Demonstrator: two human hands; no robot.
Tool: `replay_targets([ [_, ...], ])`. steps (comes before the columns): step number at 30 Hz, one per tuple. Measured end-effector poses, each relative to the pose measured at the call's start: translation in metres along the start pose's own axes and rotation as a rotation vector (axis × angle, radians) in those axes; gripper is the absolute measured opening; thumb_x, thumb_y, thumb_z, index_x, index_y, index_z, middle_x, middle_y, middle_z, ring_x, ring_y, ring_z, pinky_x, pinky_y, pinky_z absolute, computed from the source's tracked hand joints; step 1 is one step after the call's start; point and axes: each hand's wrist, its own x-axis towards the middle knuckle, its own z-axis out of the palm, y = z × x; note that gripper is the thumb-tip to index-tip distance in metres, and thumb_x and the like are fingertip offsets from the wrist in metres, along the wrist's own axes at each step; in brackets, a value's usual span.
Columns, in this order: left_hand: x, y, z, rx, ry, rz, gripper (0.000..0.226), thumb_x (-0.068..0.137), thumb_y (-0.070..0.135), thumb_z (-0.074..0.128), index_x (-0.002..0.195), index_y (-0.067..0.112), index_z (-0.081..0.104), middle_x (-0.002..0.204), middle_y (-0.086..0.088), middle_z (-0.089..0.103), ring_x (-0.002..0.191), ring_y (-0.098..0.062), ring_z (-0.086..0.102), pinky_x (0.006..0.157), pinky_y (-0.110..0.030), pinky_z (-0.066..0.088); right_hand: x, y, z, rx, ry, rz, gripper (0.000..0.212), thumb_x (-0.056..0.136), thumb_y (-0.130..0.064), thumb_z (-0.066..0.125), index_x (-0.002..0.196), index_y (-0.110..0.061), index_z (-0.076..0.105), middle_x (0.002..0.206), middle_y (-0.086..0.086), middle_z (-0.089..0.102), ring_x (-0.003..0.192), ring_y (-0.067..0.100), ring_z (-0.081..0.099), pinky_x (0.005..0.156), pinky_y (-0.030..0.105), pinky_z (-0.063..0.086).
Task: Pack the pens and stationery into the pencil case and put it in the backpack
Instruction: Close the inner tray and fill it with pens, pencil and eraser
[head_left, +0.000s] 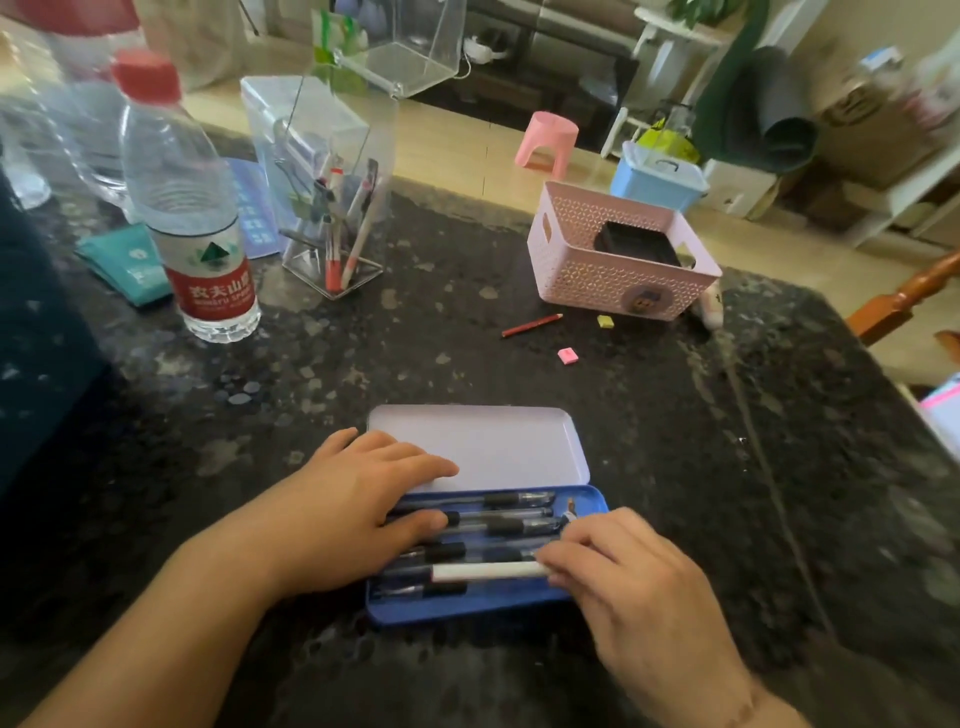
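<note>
The pencil case (488, 605) lies open on the bench (675, 467), close to the near edge, its pale lid (498, 447) folded back flat and its blue tray already lined with dark-gripped pens (519, 501) laid lengthwise. A white pen (488, 570) is being settled into the front of the tray: it is pinched at its right end by the fingertips of the right hand (628, 577), whose fingers are curled round it. The left hand (363, 499) is laid flat across the tray's left end and the lid's corner, fingers straight and together, pressing the pens down; nothing is gripped by it.

So the packing step is judged to be well along but not finished. Farther out, a red pencil (532, 325), a pink eraser (568, 355) and a yellow eraser (605, 321) are left loose near the pink basket (613, 283), and more pens are stood in the clear holder (337, 208). A reach across the bench for those is called for next, then the lid swung shut. No backpack can be made out for certain. A water bottle (192, 208) stands at the far left.
</note>
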Motion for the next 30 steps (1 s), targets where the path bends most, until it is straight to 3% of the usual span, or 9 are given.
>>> replay_targets([
  [6,-0.002,0.000,-0.002,0.006,-0.020,0.030,0.063,0.081,0.074,0.046,0.140,0.050,0.036,0.131,0.028,0.050,0.127,0.004,0.035,0.119,-0.041,0.015,-0.012,-0.001,0.018,0.099,0.000,-0.044,0.024,0.072,0.000,0.076,0.090,-0.015,0.074,0.088,-0.002,0.066,0.079,0.015,0.062,0.067,0.027,0.054],
  [9,-0.003,0.005,0.003,0.025,-0.029,0.077,0.076,0.073,0.080,0.050,0.141,0.049,0.033,0.131,0.028,0.046,0.128,0.001,0.032,0.119,-0.045,0.010,0.011,0.009,0.006,0.223,0.109,-0.074,0.015,0.082,-0.011,0.064,0.092,-0.018,0.072,0.092,-0.004,0.067,0.087,0.012,0.060,0.081,0.023,0.048],
  [12,-0.002,0.009,0.006,0.068,-0.037,0.102,0.082,0.072,0.080,0.055,0.143,0.049,0.027,0.130,0.026,0.039,0.128,-0.004,0.028,0.118,-0.048,0.001,0.086,0.044,0.000,0.074,0.098,0.019,0.021,0.086,-0.013,0.060,0.105,-0.019,0.068,0.100,-0.001,0.068,0.095,0.018,0.059,0.085,0.029,0.047],
  [16,-0.003,0.009,0.007,0.046,-0.051,0.112,0.085,0.071,0.078,0.058,0.143,0.051,0.022,0.129,0.025,0.038,0.127,-0.006,0.026,0.117,-0.050,-0.004,0.188,0.096,0.029,-0.245,-0.162,0.247,0.047,0.091,-0.008,0.056,0.136,-0.020,0.049,0.134,0.007,0.054,0.121,0.032,0.047,0.097,0.049,0.045],
  [21,-0.002,0.003,0.002,0.003,-0.124,0.077,0.096,0.068,0.075,0.065,0.146,0.051,0.013,0.136,0.023,0.038,0.132,-0.007,0.023,0.119,-0.052,-0.003,0.228,0.112,0.061,-0.449,-0.258,0.155,0.028,0.093,-0.020,0.058,0.121,-0.024,0.061,0.120,0.010,0.059,0.111,0.032,0.051,0.089,0.049,0.050],
  [24,-0.003,0.001,0.000,-0.041,-0.126,0.074,0.091,0.070,0.077,0.061,0.145,0.052,0.017,0.136,0.025,0.039,0.130,-0.003,0.024,0.119,-0.049,0.006,0.217,0.105,0.063,-0.385,-0.167,0.036,0.019,0.094,-0.018,0.056,0.109,-0.017,0.067,0.110,0.011,0.065,0.103,0.032,0.053,0.086,0.047,0.048],
  [26,-0.004,0.000,-0.001,-0.094,-0.081,0.063,0.079,0.076,0.074,0.056,0.144,0.052,0.023,0.133,0.025,0.044,0.126,0.002,0.028,0.118,-0.042,0.014,0.196,0.088,0.055,-0.219,-0.004,-0.056,0.016,0.092,-0.014,0.060,0.105,-0.010,0.069,0.103,0.013,0.068,0.098,0.031,0.055,0.084,0.048,0.047],
  [28,-0.003,-0.002,-0.002,-0.127,0.001,0.055,0.065,0.084,0.066,0.055,0.142,0.051,0.030,0.129,0.026,0.049,0.118,0.007,0.033,0.113,-0.032,0.025,0.159,0.059,0.038,0.039,0.131,-0.099,0.014,0.088,-0.007,0.062,0.100,-0.007,0.068,0.095,0.011,0.067,0.092,0.026,0.056,0.083,0.039,0.047],
  [30,-0.002,-0.003,-0.004,-0.103,0.067,0.046,0.056,0.089,0.059,0.055,0.140,0.049,0.036,0.125,0.026,0.052,0.112,0.008,0.038,0.107,-0.028,0.031,0.108,0.029,0.023,0.240,0.125,-0.104,0.015,0.088,-0.009,0.061,0.101,-0.013,0.067,0.095,0.002,0.064,0.092,0.016,0.056,0.085,0.027,0.045],
])
